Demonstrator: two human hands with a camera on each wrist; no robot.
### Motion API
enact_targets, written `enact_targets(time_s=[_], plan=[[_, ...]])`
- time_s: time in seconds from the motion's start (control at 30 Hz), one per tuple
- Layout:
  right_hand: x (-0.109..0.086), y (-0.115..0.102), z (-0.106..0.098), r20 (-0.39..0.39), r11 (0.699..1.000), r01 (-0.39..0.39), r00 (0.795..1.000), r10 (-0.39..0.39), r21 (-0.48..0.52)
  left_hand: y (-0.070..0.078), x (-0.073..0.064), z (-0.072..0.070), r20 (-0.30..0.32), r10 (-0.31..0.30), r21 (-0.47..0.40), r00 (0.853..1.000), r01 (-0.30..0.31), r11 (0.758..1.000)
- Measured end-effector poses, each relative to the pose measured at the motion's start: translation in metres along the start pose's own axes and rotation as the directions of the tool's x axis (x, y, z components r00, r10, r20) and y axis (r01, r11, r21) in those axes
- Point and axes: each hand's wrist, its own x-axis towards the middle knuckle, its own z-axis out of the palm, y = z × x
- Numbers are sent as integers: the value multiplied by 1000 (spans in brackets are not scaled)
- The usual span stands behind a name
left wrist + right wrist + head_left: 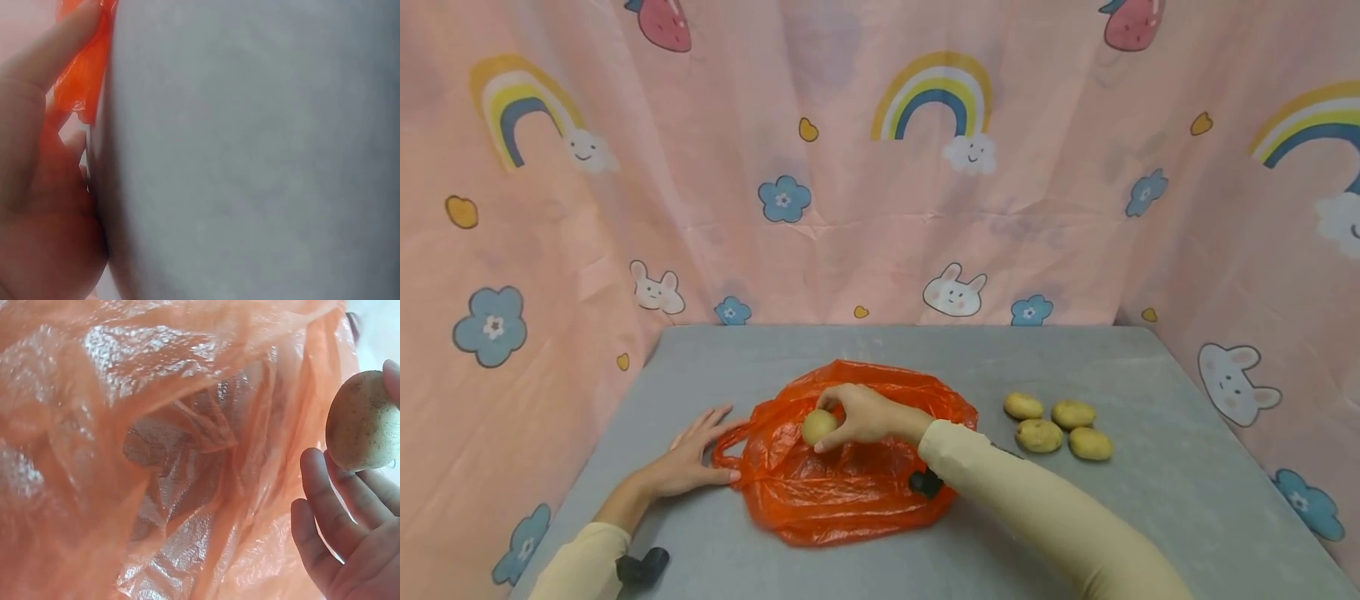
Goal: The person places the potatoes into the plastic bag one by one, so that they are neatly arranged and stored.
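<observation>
Over the red plastic bag (pixel 820 508), my right hand (pixel 868 414) pinches a potato (pixel 820 427) between thumb and fingers. The right wrist view shows this potato (pixel 362 422) held at the fingertips, apart from the crumpled bag film (pixel 206 487). The bag lies flat-ish on the table, its looped handle (pixel 724 454) toward the left. My left hand (pixel 688 462) rests on the table at that handle, fingers spread and extended, thumb touching the bag's left edge. In the left wrist view, bag plastic (pixel 80 78) shows beside the left thumb and fingers.
Several potatoes (pixel 1040 436) sit grouped on the grey table (pixel 1180 517) to the right of the bag. A pink patterned curtain (pixel 865 242) stands behind the table and along both sides.
</observation>
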Motion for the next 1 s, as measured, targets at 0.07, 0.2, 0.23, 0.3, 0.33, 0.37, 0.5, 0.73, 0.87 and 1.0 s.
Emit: enact_targets(time_s=[0.07,0.2,0.23,0.3,0.33,0.37,0.5,0.73,0.87,1.0], plan=[[0,-1,2,7,1000,-8,1000,8,-15,1,0,0,1,-4,0,1000,4,1000],[3,-2,6,26,998,-33,999,35,-55,2,0,0,1,-3,0,1000,3,1000],[3,-2,8,29,997,-36,999,38,-70,2,0,0,1,-2,0,1000,2,1000],[4,-3,10,36,994,-44,998,48,-98,2,0,0,0,5,3,1000,-5,1000],[4,-3,12,37,993,-45,998,50,-110,2,0,1,-2,9,6,1000,-9,1000],[4,-4,13,36,992,-46,998,50,-120,2,0,1,-5,14,9,1000,-14,1000],[3,-5,16,43,986,-45,998,53,-159,2,0,2,-15,32,16,999,-32,999],[5,-1,24,94,986,-23,995,39,-168,1,0,1,-15,32,7,999,-32,999],[5,0,25,109,988,-9,994,26,-156,1,0,2,-15,33,5,999,-32,999],[3,0,24,122,990,-10,992,27,-139,1,0,2,-16,35,5,999,-35,999]])
